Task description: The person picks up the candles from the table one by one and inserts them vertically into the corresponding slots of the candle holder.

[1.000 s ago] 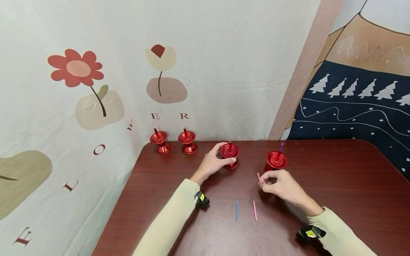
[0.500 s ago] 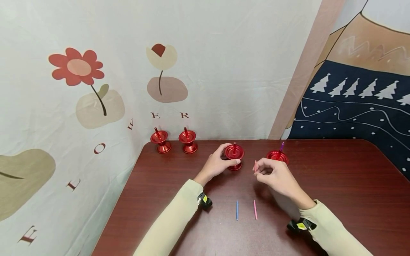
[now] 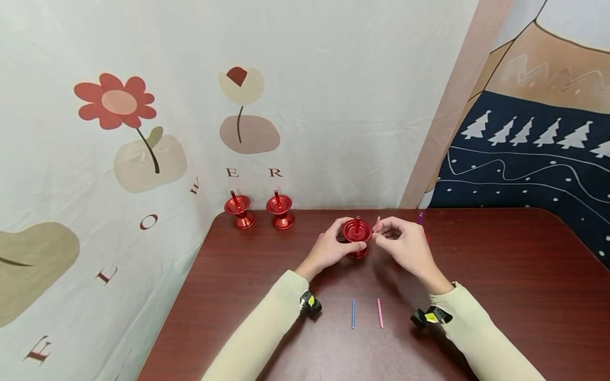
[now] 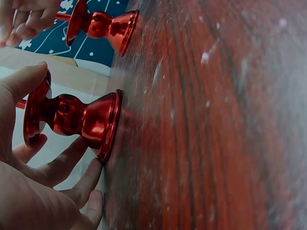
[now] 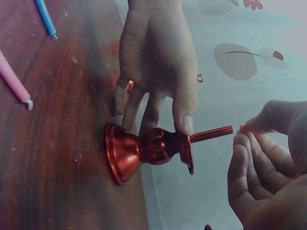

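Note:
My left hand grips a red metal candle holder, thumb on its dish and fingers behind the stem. The foot of the holder stands on the tabletop in the left wrist view. A narrow tube rises from its dish. Close beside that tube, my right hand pinches a small pinkish-red candle between thumb and fingertips. Most of the candle is covered by the fingers in the right wrist view. Behind my right hand, another red holder is partly hidden, with a purple candle sticking up from it.
Two more red holders, one at the corner and one beside it, stand at the back left. Toward the front lie a blue candle and a pink candle. A printed cloth hangs behind the table.
My left hand has shifted the holder a little to the right. My right hand, with its candle, has moved up and left to the holder, now covering most of the holder behind it.

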`<state>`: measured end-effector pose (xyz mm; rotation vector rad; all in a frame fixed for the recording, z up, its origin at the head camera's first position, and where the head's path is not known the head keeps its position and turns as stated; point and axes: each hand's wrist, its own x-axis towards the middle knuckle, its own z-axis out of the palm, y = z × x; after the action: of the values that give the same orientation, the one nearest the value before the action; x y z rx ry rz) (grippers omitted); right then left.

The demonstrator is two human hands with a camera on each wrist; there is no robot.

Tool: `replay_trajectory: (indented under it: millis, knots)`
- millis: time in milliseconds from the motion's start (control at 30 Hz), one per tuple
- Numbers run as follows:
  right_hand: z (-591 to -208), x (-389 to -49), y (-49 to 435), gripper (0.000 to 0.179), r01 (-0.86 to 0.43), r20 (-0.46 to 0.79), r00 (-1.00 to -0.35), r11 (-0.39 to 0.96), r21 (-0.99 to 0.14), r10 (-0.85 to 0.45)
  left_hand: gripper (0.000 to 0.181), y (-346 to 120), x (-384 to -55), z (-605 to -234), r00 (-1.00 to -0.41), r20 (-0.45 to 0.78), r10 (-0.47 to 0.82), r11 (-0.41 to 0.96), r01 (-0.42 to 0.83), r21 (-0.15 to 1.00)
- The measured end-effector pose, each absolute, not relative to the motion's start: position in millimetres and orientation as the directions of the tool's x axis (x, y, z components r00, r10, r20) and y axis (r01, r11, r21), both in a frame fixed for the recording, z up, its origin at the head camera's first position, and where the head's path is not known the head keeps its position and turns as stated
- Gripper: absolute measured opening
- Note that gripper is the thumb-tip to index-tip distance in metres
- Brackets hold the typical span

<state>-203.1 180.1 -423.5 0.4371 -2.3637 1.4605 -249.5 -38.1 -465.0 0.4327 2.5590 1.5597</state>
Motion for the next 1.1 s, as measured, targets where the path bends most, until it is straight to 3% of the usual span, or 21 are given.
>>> replay_trajectory:
  millis: [400,1100]
  knots:
    - [-418.4,-218.1,170.5,0.004,-0.462,0.518,-0.855,0.475,-0.749,-0.015,0.068,-29.8,-241.8,-464.3,-0.945,0.040,0.325,0.436,0.187,0.881]
    - [-420.6,-221.3,170.2,0.014,-0.515,0.602,-0.798,0.559,-0.650,-0.034,0.069,-21.6,-235.2,-463.4,-0.937,0.029,0.349,0.439,0.191,0.878]
